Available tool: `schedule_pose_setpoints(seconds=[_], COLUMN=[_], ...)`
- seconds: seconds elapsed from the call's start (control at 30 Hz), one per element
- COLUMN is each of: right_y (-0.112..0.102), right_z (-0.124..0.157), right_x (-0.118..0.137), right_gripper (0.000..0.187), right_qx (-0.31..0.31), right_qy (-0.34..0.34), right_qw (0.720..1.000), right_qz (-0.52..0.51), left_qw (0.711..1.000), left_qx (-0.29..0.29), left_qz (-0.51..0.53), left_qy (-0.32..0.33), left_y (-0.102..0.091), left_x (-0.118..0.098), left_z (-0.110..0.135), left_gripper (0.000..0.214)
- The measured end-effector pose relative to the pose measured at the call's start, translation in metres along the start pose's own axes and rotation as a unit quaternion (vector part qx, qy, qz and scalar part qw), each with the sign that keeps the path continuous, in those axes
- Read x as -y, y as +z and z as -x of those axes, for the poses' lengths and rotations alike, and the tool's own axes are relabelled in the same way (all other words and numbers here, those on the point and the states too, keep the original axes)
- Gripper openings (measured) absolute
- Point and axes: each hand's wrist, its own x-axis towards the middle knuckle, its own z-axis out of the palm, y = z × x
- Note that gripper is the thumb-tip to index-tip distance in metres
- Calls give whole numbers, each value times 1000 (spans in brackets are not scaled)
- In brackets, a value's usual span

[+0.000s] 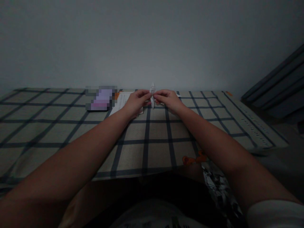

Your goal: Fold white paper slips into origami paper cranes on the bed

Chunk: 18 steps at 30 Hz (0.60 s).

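A thin, white, crumpled strip that looks like paper point(152, 87) stands roughly upright between my two hands, above the far part of the table. My left hand point(137, 100) pinches it near its middle from the left side. From the right, my right hand point(169, 97) pinches the same strip, its fingertips almost meeting those of the left. Printed white sheets point(120, 104) lie partly under and beside my left hand. Behind my right hand a small white edge shows; what it belongs to is hidden.
A checked tablecloth point(156, 129) covers the table, which reaches the grey wall point(152, 41). A pixelated, phone-like object point(102, 98) lies left of the sheets. An orange shape point(194, 157) is at the front edge by my right forearm. Dark folded fabric point(280, 79) hangs at right.
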Motion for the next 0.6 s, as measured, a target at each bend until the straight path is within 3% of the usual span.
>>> schedule_pose_setpoints(seconds=[0.2, 0.4, 0.6], right_y=[1, 1, -2], right_z=[-4, -7, -7], right_x=[-3, -8, -10], right_gripper=[18, 27, 28], right_qx=[-15, -15, -21], right_qy=[-7, -17, 2], right_qw=[1000, 999, 999], right_qz=[-13, -24, -33], left_qw=[1000, 998, 999], left_qx=[7, 52, 40], left_qz=[-9, -26, 1], left_qy=[-15, -7, 0], left_y=[2, 5, 0], left_x=[-5, -7, -1], left_z=[4, 9, -1], left_gripper=[30, 38, 38])
